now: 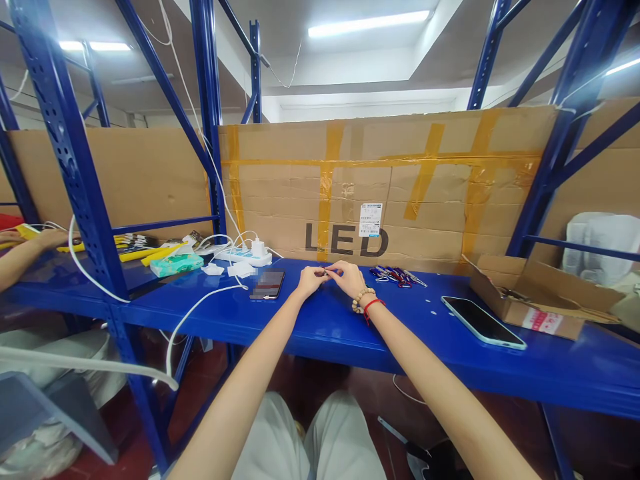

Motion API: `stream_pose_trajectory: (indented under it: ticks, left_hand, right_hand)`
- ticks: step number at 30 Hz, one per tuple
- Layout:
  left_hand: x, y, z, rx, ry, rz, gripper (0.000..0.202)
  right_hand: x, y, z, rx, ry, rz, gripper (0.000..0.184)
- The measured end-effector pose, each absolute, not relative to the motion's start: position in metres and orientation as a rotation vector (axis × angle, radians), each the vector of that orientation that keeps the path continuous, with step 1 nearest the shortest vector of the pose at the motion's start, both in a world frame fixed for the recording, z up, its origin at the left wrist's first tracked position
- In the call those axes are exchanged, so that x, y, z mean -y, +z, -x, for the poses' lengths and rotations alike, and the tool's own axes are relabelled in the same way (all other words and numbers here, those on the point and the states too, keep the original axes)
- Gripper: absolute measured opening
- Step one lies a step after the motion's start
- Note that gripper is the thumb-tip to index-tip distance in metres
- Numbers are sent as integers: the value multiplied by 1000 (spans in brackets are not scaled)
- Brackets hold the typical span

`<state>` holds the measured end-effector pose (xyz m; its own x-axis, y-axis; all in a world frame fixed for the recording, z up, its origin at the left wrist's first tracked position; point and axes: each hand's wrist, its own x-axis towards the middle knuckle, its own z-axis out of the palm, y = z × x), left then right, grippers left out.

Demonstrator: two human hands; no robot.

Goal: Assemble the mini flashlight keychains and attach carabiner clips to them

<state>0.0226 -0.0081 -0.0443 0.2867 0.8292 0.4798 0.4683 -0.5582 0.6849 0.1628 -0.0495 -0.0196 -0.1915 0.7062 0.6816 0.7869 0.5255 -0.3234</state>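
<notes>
Over the blue shelf (330, 340), left fingers (315, 271) and right fingers (339, 267) pinch a tiny piece (325, 272).

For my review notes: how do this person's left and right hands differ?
The right hand has a beaded bracelet and a red cord at its wrist; the wrist of the left hand is bare. The left hand is nearer the dark phone, while the right hand is nearer the pile of small red, blue and silver items. Both hands pinch at a small dark item, too small to identify.
</notes>
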Motion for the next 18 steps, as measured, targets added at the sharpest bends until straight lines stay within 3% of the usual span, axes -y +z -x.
stream_pose_trajectory:
  ticks: [14, 18]
  left_hand:
    - [8, -44, -25, -1255, 1221, -2078, 21]
    - [8, -42, -21, -1399, 1309, -1971, 22]
  right_hand:
    - [47, -23, -164, 1967, -110, 1263, 11]
    - [45, -25, -166, 1948, -114, 1339, 19]
